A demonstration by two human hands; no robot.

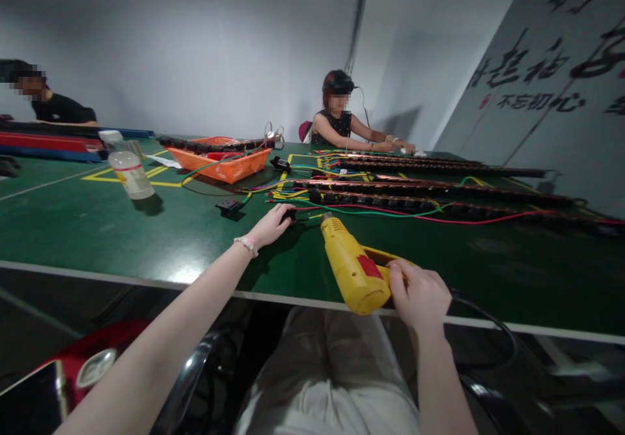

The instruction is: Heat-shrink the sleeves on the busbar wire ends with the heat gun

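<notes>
My right hand is wrapped around the handle of a yellow heat gun with a red label. Its metal nozzle points away from me, close to a green-and-yellow wire. My left hand grips a small black connector on the green table; the fingers partly cover it. Wires run rightward from the connector. Another black connector lies left of my left hand. Long dark strips with copper-coloured edges and loose red and green wires lie beyond both hands.
An orange basket holding dark parts stands behind my left hand. A capped bottle is at the left. One person works across the table, another at far left. The heat gun's black cord hangs off the edge.
</notes>
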